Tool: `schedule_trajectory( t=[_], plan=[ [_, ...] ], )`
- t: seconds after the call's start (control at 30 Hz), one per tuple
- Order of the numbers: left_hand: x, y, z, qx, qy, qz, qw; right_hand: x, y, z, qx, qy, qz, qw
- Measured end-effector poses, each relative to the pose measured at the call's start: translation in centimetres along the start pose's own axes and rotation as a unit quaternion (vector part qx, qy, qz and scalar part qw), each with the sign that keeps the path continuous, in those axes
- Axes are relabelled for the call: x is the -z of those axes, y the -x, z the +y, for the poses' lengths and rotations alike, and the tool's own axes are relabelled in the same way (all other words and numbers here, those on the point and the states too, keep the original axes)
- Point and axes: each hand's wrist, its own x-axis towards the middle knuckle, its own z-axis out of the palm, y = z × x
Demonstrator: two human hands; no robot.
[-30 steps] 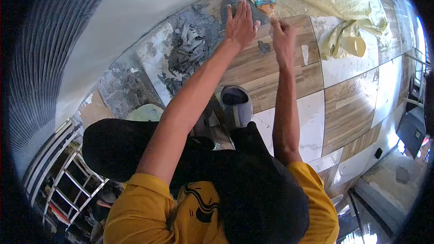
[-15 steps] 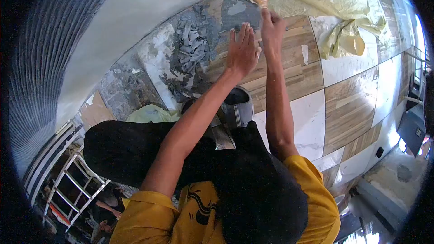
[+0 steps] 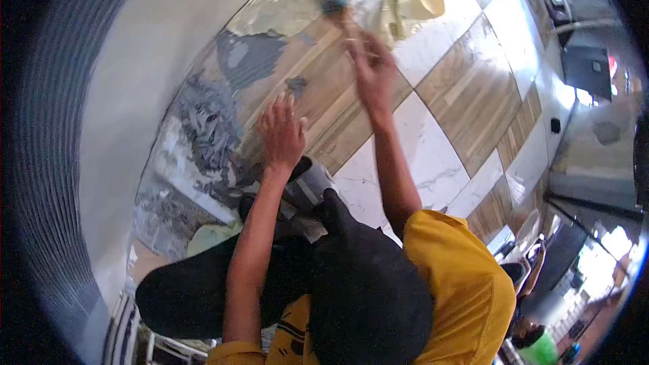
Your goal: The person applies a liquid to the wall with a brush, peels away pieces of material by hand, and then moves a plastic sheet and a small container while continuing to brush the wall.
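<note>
My right hand (image 3: 375, 74) is closed around the handle of a paint brush (image 3: 334, 4), whose bristles are smeared by motion and point up toward the wall side. Below and left of it, my left hand (image 3: 282, 136) is spread with nothing in it, low over the wood-pattern floor. Its fingertips are near a small grey clump (image 3: 296, 85). A grey smeared patch (image 3: 249, 59) lies on the floor by the wall. Left of my left hand is a pile of crumpled grey scraps (image 3: 215, 128).
A pale wall (image 3: 142, 94) curves along the left, with a ridged grey surface (image 3: 51, 162) beyond it. Yellowish plastic sheeting (image 3: 399, 10) lies at the top. My shoe (image 3: 312, 182) is below my left hand. Another person (image 3: 531, 328) is at the lower right.
The view has turned, shifting the floor and wall. My right hand, still holding the brush, has moved farther from my left hand. My left hand remains spread.
</note>
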Motion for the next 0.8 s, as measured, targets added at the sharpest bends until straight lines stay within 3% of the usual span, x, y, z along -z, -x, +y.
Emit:
schedule_trajectory(
  t=[0.07, 0.1, 0.13, 0.17, 0.23, 0.3, 0.43, 0.53, 0.6, 0.67, 0.73, 0.8],
  plan=[
    [-0.7, 0.9, -0.3, 0.013, -0.034, -0.033, 0.999, 7.0, -2.4, 0.1, 0.026, 0.122, 0.054, 0.991],
    [-0.9, 1.1, -0.3, 0.006, -0.032, -0.034, 0.999, 10.0, -3.6, 0.6, -0.016, 0.227, 0.097, 0.969],
    [-1.1, 1.3, -0.3, 0.006, -0.014, -0.046, 0.999, 13.2, -5.3, 3.1, 0.073, 0.321, 0.144, 0.933],
    [-1.2, 1.4, -0.3, 0.009, 0.003, -0.058, 0.998, 15.2, -6.3, 3.0, 0.078, 0.361, 0.166, 0.914],
    [-0.8, 0.8, -0.6, -0.005, 0.002, -0.05, 0.999, 18.3, -8.1, 3.5, 0.058, 0.437, 0.167, 0.882],
    [0.1, 0.0, -1.2, -0.015, -0.001, -0.041, 0.999, 20.3, -9.8, 5.6, 0.121, 0.508, 0.134, 0.842],
    [4.4, -2.5, -4.9, -0.086, -0.08, -0.045, 0.992, 20.1, -11.1, 6.3, 0.052, 0.537, 0.063, 0.84],
    [9.6, -4.0, -9.1, -0.129, -0.155, -0.107, 0.974, 19.9, -11.6, 7.8, 0.085, 0.54, 0.067, 0.835],
    [11.8, -4.1, -12.6, -0.114, -0.172, -0.11, 0.972, 19.8, -11.9, 8.6, 0.078, 0.553, 0.062, 0.827],
    [14.5, -3.8, -15.6, -0.118, -0.225, -0.187, 0.949, 19.6, -12.0, 8.9, 0.049, 0.558, 0.051, 0.827],
    [16.6, -2.4, -18.9, -0.124, -0.173, -0.23, 0.95, 19.4, -12.1, 8.7, 0.05, 0.554, 0.055, 0.829],
    [19.2, -0.9, -21.8, -0.11, -0.223, -0.348, 0.904, 19.3, -12.1, 8.8, 0.049, 0.549, 0.061, 0.832]
  ],
)
